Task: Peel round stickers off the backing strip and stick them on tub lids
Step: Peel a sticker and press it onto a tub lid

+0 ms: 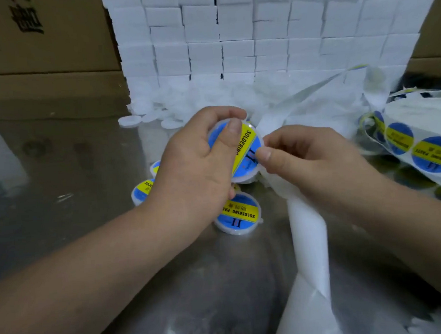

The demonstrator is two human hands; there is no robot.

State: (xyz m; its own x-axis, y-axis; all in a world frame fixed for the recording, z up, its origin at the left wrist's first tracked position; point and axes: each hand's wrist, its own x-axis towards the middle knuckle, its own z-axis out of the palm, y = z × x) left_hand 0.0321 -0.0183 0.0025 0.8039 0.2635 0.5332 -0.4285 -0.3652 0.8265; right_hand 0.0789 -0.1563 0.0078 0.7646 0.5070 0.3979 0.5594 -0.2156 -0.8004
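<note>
Worktop [60, 176] carried the backing strip [308, 228], running 6 to 12 under the right hand [304, 161]. Left hand [198, 165] gripped the tub lid [248, 178], thumb across the sticker [247, 162]. Right fingers [264, 155] curled at its 3 o'clock edge; I couldn't tell what they pinched.

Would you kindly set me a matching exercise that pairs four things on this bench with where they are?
1. held tub
2. finished tub
3. backing strip
4. bare lids

A. at the foot of the white boxes
B. in the left hand's grip
C. on the table, below the left hand
D. runs through the right hand

Pairs: 1-B, 2-C, 3-D, 4-A
</note>
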